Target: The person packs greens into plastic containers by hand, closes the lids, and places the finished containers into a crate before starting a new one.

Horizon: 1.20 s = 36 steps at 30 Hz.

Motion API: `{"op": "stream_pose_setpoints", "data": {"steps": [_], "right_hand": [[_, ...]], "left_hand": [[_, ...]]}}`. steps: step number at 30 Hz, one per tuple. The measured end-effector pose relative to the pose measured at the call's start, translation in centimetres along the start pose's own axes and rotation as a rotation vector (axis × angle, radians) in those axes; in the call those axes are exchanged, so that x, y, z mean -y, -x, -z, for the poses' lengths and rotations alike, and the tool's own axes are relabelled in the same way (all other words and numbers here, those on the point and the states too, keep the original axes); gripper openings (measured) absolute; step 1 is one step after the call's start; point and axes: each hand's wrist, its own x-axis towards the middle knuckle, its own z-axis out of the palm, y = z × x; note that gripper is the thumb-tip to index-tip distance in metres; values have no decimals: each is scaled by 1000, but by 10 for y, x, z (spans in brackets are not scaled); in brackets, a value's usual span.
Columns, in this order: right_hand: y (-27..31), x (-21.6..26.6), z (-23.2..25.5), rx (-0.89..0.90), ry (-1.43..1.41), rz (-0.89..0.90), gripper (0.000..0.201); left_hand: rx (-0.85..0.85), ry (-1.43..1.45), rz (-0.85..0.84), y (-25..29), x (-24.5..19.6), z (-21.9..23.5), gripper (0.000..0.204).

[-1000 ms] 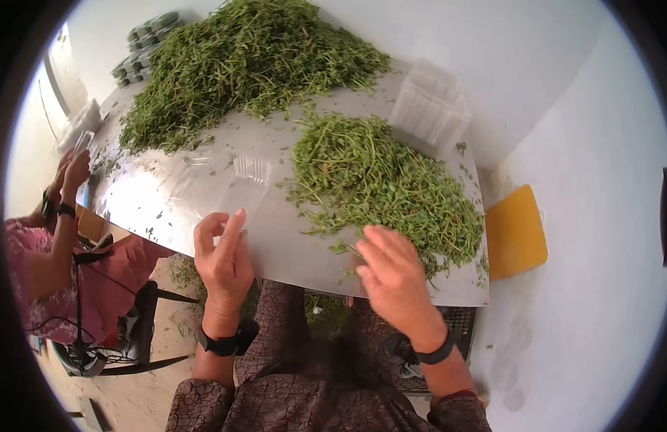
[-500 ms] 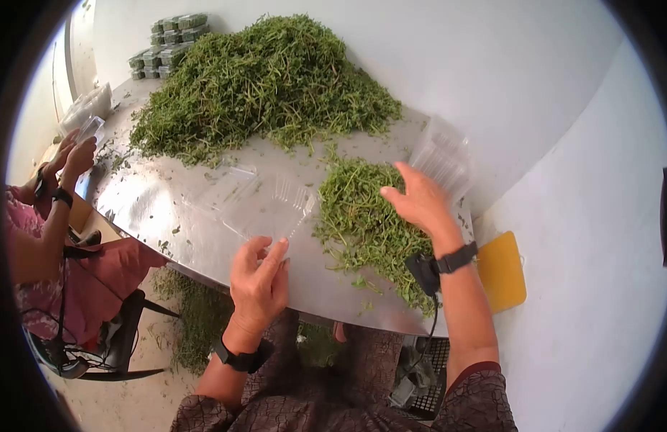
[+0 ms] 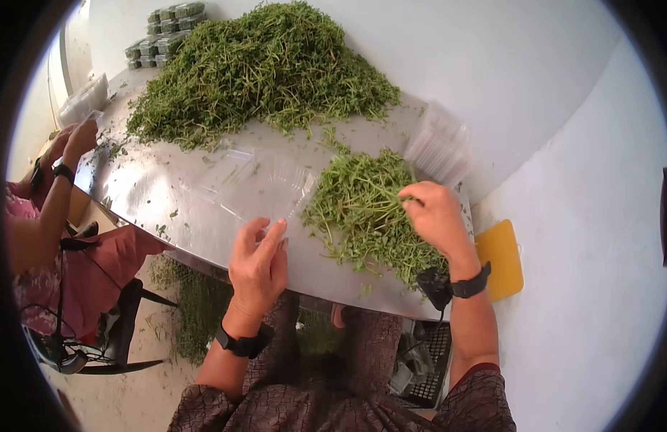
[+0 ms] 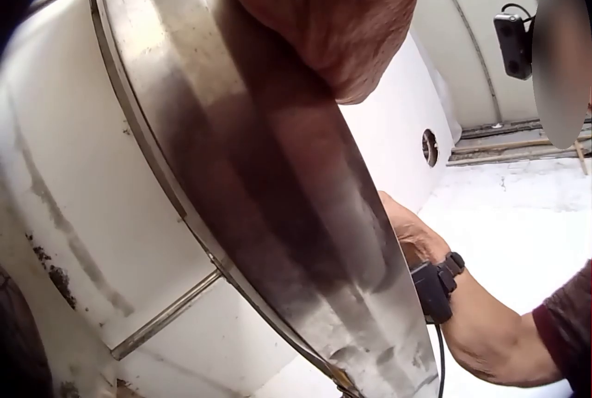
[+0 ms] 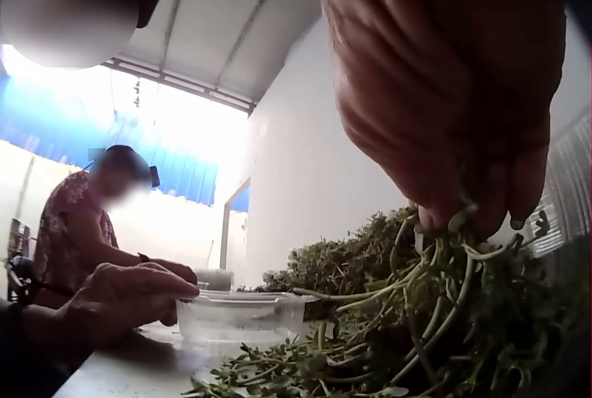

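My right hand [image 3: 414,199] grips a bunch of green herb sprigs [image 5: 435,287] at the top of the small herb pile [image 3: 362,212] on the steel table [image 3: 168,209]. In the right wrist view the curled fingertips [image 5: 462,204] pinch the stems. My left hand [image 3: 267,236] lies with straight fingers at the near edge of an open clear plastic clamshell box [image 3: 265,183], left of the pile. That box [image 5: 239,317] looks empty. The left wrist view shows only my palm [image 4: 351,19] over the table's rim [image 4: 277,232].
A large herb heap [image 3: 261,65] covers the far side of the table. Stacked clear boxes [image 3: 438,147] stand at the right edge, filled packs [image 3: 168,29] at the far left corner. Another person [image 3: 46,194] works at the left. A yellow object [image 3: 500,266] lies below, at right.
My right hand went from the table's near edge out over the small pile with fingers spread, then drew back and closed on sprigs. My left hand stayed by the clear box.
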Motion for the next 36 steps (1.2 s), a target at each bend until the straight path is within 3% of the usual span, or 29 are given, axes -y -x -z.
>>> {"op": "stream_pose_setpoints", "data": {"steps": [3, 7, 9, 16, 18, 30, 36], "right_hand": [[10, 7, 15, -51, -174, -248, 16], [19, 10, 27, -167, -261, -202, 13], [20, 20, 37, -247, -423, -313, 12], [18, 17, 29, -256, -464, -356, 14], [13, 19, 30, -356, -592, -371, 14], [-28, 62, 18, -438, -902, -200, 19], [-47, 94, -8, -361, -972, -147, 16]], "left_hand": [[-8, -9, -16, 0, 0, 0, 37], [-15, -15, -27, 1, 3, -2, 37], [-14, 0, -23, 1, 2, -2, 37], [-25, 24, -57, 2, 4, -2, 39], [-15, 35, -40, 3, 3, -1, 41], [-42, 26, -26, 3, 3, -3, 41], [-30, 47, -54, 3, 6, -3, 46]]}}
